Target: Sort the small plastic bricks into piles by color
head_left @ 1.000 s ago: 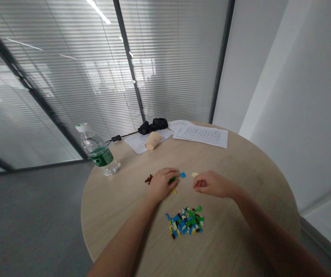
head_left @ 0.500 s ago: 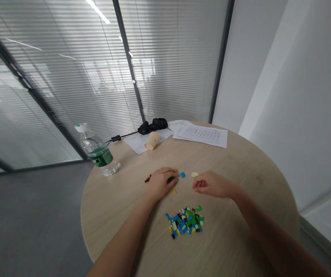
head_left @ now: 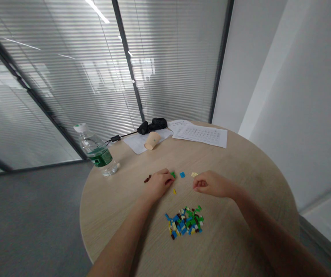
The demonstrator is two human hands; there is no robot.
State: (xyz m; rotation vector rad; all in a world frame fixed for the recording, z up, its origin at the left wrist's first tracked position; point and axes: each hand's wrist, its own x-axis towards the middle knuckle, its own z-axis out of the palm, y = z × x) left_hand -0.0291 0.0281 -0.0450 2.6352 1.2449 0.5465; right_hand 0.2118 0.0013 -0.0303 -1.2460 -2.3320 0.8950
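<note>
1. Ahead of you: pale, horizontally slatted window blinds (head_left: 177, 73) between straight, dark grey frame posts (head_left: 137, 98).
2. To your right: a plain white wall (head_left: 306, 104).
3. Before you: a round, light wood-grain table (head_left: 116, 204) above a grey floor (head_left: 41, 215).
4. Upper left: a narrow, white light streak (head_left: 97, 11).

Blinds (head_left: 171, 77) hang behind the tabletop (head_left: 254, 173); at twelve o'clock I see papers (head_left: 203, 135), at eleven the cup (head_left: 152, 141) on a sheet (head_left: 133, 144), at ten the bottle (head_left: 100, 157). From the brick heap (head_left: 185, 221), the left hand (head_left: 158, 184) is at eleven, the right hand (head_left: 210, 183) at one, loose bricks (head_left: 182, 174) between them.
</note>
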